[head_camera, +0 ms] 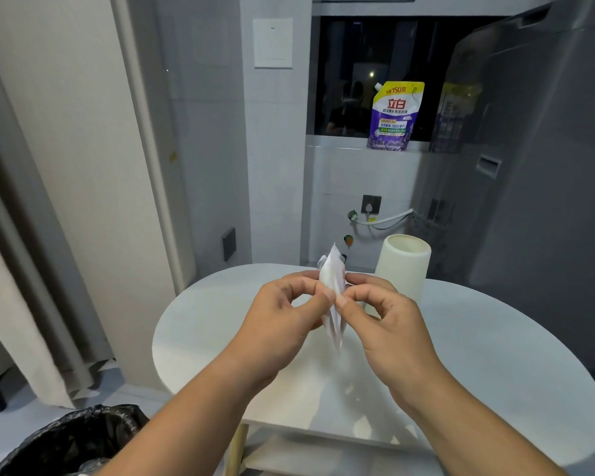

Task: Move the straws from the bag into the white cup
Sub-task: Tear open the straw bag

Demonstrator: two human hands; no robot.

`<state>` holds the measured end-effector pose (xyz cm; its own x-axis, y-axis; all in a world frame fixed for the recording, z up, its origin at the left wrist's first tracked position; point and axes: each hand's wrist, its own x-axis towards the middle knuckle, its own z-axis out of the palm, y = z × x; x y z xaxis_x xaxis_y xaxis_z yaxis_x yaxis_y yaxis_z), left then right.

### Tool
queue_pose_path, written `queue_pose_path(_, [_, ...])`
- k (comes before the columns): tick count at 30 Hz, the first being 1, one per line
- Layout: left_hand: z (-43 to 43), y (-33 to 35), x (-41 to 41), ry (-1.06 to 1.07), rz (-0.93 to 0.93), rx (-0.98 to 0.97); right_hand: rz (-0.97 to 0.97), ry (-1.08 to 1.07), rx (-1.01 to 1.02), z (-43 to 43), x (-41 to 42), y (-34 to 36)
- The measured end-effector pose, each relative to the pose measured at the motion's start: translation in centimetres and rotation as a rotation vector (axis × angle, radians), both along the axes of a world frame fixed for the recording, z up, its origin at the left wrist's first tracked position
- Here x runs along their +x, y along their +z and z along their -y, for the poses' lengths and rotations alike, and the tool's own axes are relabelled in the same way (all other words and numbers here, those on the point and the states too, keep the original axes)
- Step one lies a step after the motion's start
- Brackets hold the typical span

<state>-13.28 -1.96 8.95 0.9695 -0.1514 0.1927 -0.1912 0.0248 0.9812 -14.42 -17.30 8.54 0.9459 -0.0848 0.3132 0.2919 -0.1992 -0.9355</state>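
Pinching the bag [332,293] at frame centre, left hand [282,321] and right hand [389,324] opposed; long axis near upright; straws probably inside; white cup [403,269] just upper right, nearer the right hand.

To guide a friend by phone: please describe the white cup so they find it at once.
Find the oval white table. At its far edge, beyond the right hand, stands the white cup. It alone is a tall open cylinder; the nearby bag is thin crinkled plastic.

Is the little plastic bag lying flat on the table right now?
No, the left hand and right hand pinch the plastic bag upright over the white table.
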Motion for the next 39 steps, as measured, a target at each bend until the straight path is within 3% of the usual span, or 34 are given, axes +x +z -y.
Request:
queue_pose_path(6, [0.3, 0.1, 0.0, 0.067, 0.013, 0.052, 0.048, -0.069, -0.013, -0.1, 0.2, -0.2])
queue_pose_path(11, [-0.1, 0.5, 0.1, 0.155, -0.111, 0.027, -0.066, -0.165, 0.129, 1.2, 0.9, 0.1])
queue_pose_path(22, [1.2, 0.9, -0.9, 0.162, -0.101, 0.028, 0.063, -0.127, -0.009, 0.9, 0.5, 0.5])
queue_pose_path(25, [1.1, 1.4, -1.1, 0.126, -0.235, -0.085, 0.058, -0.117, 0.056, 1.3, 0.5, 0.7])
queue_pose_path(29, [1.2, 1.4, -0.6, 0.058, -0.557, -0.306, 0.045, -0.112, 0.089, 1.2, 0.5, 0.7])
queue_pose_path(32, [1.1, 0.1, 0.6, -0.091, -0.711, -0.608, 0.021, -0.072, 0.186, 1.1, 0.5, 0.7])
queue_pose_path(35, [1.2, -0.6, 1.2, -0.109, -0.739, -0.869, -0.061, -0.035, 0.379, 1.2, 0.6, 0.9])
queue_pose_path(39, [2.1, -1.0, 0.9, -0.067, -0.662, -0.987, -0.189, 0.031, 0.760, 1.3, 0.9, 1.6])
